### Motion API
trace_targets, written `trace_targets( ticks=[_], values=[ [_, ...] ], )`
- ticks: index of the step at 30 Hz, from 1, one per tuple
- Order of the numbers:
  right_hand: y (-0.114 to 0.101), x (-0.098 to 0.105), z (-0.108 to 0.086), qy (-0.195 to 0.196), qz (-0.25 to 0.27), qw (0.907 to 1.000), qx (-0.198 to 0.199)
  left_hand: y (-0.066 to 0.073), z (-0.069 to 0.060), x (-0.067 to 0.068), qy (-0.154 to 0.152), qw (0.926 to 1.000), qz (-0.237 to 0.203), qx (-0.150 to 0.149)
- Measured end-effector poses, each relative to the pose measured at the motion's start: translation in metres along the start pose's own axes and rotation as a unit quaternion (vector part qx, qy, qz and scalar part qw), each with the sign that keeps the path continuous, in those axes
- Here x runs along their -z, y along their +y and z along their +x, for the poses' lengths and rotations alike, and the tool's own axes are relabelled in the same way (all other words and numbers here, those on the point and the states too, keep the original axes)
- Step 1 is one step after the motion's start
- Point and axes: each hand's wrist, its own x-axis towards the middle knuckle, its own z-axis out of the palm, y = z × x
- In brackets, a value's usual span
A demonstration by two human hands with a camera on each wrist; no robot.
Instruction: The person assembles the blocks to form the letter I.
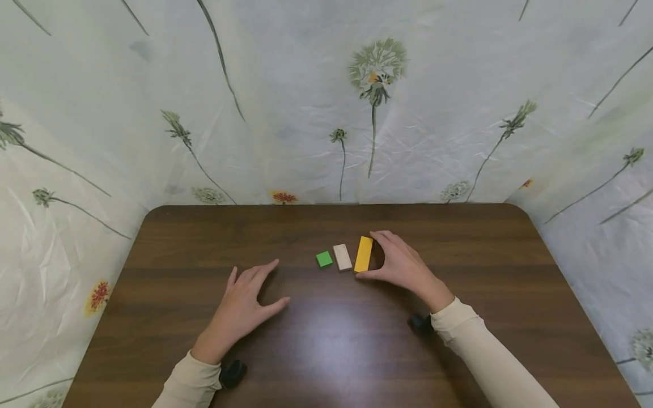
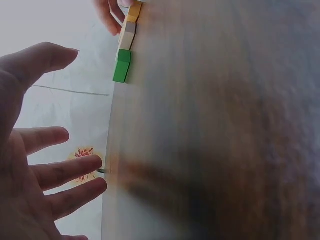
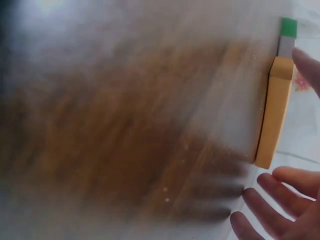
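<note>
Lying toward worktop's far edge (image 1: 245, 213): one green square block (image 1: 323, 259), one whitish oblong block (image 1: 342, 257), one yellow bar (image 1: 363, 254); left grip (image 1: 242, 306), right grip (image 1: 403, 264) released.

There are three blocks (image 1: 363, 254), two hands (image 1: 237, 309), two sleeves (image 1: 490, 351) and one table (image 1: 326, 317).
</note>
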Motion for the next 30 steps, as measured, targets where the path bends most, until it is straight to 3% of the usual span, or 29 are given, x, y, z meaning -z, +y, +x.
trace_targets(
  ticks=[11, 30],
  values=[
    [0.0004, -0.0038, 0.0048, 0.006, -0.032, 0.9992, 0.023, 0.0017, 0.0024, -0.005, -0.003, 0.9999, -0.008, -0.013],
    [0.0054, -0.0022, 0.0053, 0.007, -0.02, 0.9991, 0.037, -0.0037, 0.004, -0.0044, -0.003, 0.9995, -0.022, -0.022]
  ],
)
